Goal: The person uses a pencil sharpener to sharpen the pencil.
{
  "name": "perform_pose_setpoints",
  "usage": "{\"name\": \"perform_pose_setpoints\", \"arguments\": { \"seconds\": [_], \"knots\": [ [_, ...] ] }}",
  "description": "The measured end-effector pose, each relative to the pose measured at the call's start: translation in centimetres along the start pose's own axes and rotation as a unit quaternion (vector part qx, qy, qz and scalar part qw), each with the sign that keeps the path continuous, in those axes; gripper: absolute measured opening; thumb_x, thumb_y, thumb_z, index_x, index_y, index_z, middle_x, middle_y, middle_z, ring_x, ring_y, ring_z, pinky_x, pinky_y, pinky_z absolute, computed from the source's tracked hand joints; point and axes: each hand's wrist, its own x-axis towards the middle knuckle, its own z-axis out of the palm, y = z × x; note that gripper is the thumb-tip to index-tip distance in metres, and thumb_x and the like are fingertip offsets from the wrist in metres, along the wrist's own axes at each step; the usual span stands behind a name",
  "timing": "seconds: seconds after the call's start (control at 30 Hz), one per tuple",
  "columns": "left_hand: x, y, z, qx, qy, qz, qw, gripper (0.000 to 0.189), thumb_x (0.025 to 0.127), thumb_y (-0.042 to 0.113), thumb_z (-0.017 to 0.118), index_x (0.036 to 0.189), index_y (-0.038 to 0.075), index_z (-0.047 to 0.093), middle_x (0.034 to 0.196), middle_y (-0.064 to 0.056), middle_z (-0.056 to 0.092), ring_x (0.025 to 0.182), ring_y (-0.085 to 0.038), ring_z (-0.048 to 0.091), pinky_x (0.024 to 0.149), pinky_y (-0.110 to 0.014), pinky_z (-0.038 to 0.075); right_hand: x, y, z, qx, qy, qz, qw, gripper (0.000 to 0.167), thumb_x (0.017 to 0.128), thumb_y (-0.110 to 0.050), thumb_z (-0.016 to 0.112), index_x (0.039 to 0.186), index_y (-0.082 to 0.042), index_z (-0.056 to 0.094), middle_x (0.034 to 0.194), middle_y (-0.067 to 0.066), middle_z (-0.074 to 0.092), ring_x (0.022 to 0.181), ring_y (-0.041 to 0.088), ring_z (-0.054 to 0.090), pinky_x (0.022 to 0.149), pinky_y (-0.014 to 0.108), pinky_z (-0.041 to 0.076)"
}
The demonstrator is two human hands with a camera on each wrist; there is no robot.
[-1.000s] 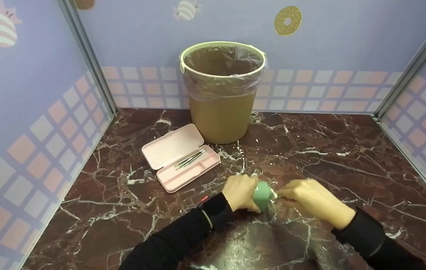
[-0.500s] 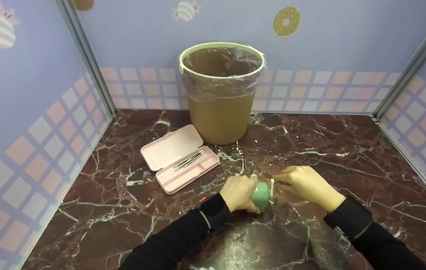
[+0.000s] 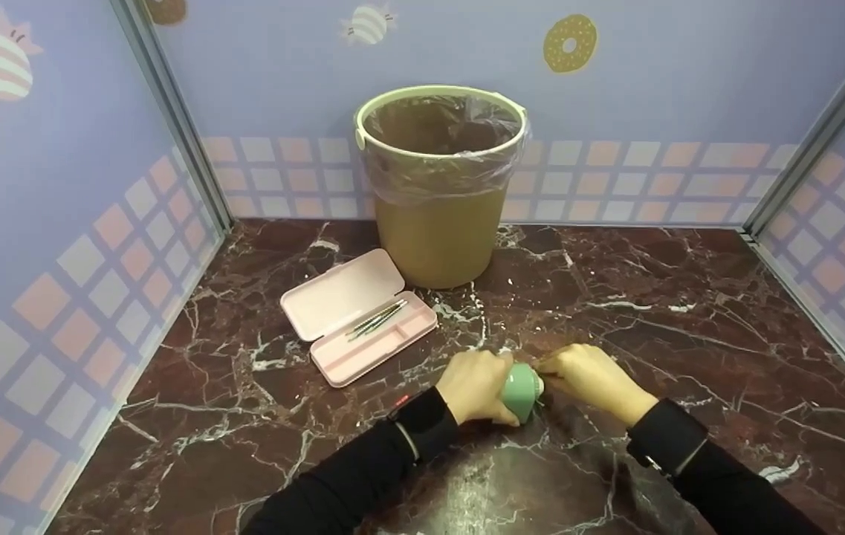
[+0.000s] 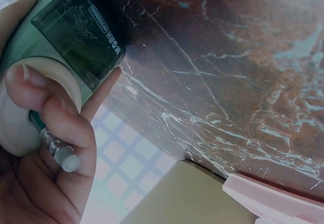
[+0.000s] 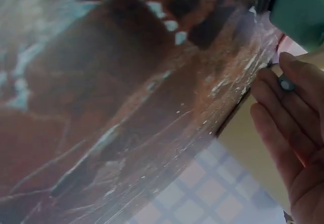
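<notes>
My left hand [image 3: 476,386] grips a green pencil sharpener [image 3: 519,394] on the marble-patterned tabletop. In the left wrist view, its dark see-through drawer [image 4: 81,34] holds shavings. A pencil [image 4: 61,153] with a white eraser end sticks out of the sharpener's cream front, between the curled fingers of that hand. On the opposite side, my right hand [image 3: 593,379] pinches the crank handle; a small grey round end [image 5: 286,84] shows between thumb and finger in the right wrist view. The pencil's tip is hidden inside the sharpener.
An open pink pencil case [image 3: 348,364] holding several pencils [image 3: 377,319] lies to the left, beyond my left hand. Behind it stands a tan waste bin [image 3: 437,238] with a clear liner. Patterned partition walls [image 3: 652,111] enclose the tabletop. Small white crumbs dot the surface.
My right hand circles with the crank: it rises away from me, then comes back nearer and leftward. The crank arm has turned. My left hand and the sharpener stay in place.
</notes>
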Motion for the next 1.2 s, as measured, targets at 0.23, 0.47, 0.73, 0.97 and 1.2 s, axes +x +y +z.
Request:
{"name": "perform_pose_setpoints", "arguments": {
  "seconds": [0.23,0.47,0.73,0.97,1.2],
  "knots": [
    [-0.1,0.2,-0.2,-0.002,-0.008,-0.009,0.9999,0.067,0.058,0.063,0.092,0.097,0.015,0.065,0.083,0.003,0.073,0.069,-0.014,0.067,0.059,-0.028,0.053,-1.3,-1.1,0.6,-0.024,-0.009,-0.001,0.9997,0.024,0.079,-0.012,0.083,0.066,-0.013,0.064,0.063,-0.002,0.067,0.055,0.016,0.063,0.053,0.034,0.052],
    [-0.1,0.2,0.0,-0.001,-0.007,-0.021,0.9997,0.067,0.058,0.063,0.092,0.098,0.016,0.065,0.084,0.003,0.074,0.071,-0.014,0.067,0.058,-0.028,0.052,-2.2,-2.0,0.9,-0.014,0.0,-0.018,0.9997,0.011,0.081,-0.012,0.083,0.077,-0.015,0.074,0.068,-0.003,0.069,0.06,0.011,0.064,0.056,0.03,0.053],
    [-0.1,0.3,-0.1,0.003,-0.004,-0.027,0.9996,0.067,0.057,0.064,0.092,0.097,0.017,0.066,0.085,0.004,0.074,0.072,-0.014,0.069,0.06,-0.028,0.053,-3.0,-3.0,0.4,-0.04,0.003,-0.048,0.998,0.008,0.082,-0.013,0.082,0.082,-0.015,0.075,0.076,-0.002,0.074,0.063,0.011,0.068,0.058,0.03,0.056],
    [-0.1,0.3,-0.2,-0.001,-0.015,-0.032,0.9994,0.067,0.058,0.064,0.092,0.098,0.017,0.066,0.085,0.003,0.073,0.072,-0.014,0.068,0.059,-0.028,0.052,-3.5,-4.0,-1.1,-0.034,0.01,-0.078,0.9963,0.01,0.08,-0.014,0.084,0.087,-0.016,0.077,0.078,-0.005,0.072,0.063,0.007,0.065,0.057,0.026,0.054],
    [0.0,0.3,-0.5,-0.009,-0.026,-0.035,0.999,0.065,0.057,0.061,0.093,0.097,0.017,0.067,0.086,0.003,0.074,0.072,-0.014,0.067,0.061,-0.028,0.053,-3.4,-4.5,-3.4,-0.018,0.045,-0.094,0.9944,0.016,0.077,-0.016,0.085,0.092,-0.015,0.078,0.077,-0.005,0.073,0.064,0.007,0.065,0.059,0.025,0.054]
  ]
}}
